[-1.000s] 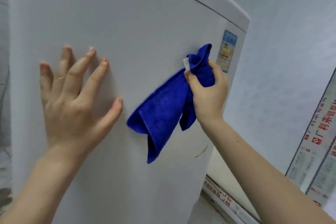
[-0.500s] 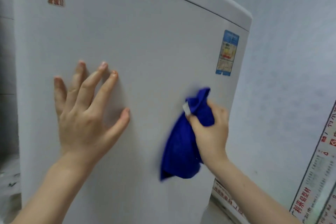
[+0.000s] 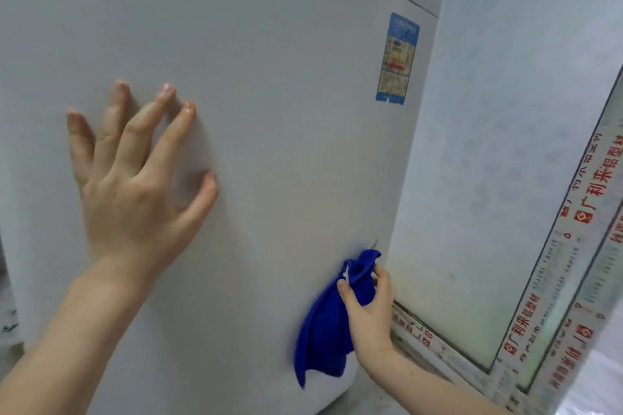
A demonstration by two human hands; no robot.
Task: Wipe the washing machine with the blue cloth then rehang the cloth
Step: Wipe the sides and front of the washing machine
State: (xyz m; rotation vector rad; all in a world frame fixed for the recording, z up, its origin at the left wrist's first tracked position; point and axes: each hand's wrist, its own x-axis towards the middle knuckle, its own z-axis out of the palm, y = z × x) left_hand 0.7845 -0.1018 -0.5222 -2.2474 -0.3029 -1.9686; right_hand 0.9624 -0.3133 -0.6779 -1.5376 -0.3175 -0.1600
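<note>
Against the white side panel of the washing machine (image 3: 269, 111), my left hand (image 3: 135, 185) lies flat, fingers spread wide, holding nothing. Rightward, a blue energy label (image 3: 397, 57) sits near the panel's upper right edge. Below it, low by the machine's right corner, my right hand (image 3: 367, 310) is clenched around the bunched blue cloth (image 3: 323, 337), which I see pressed against the panel, its loose end hanging down.
</note>
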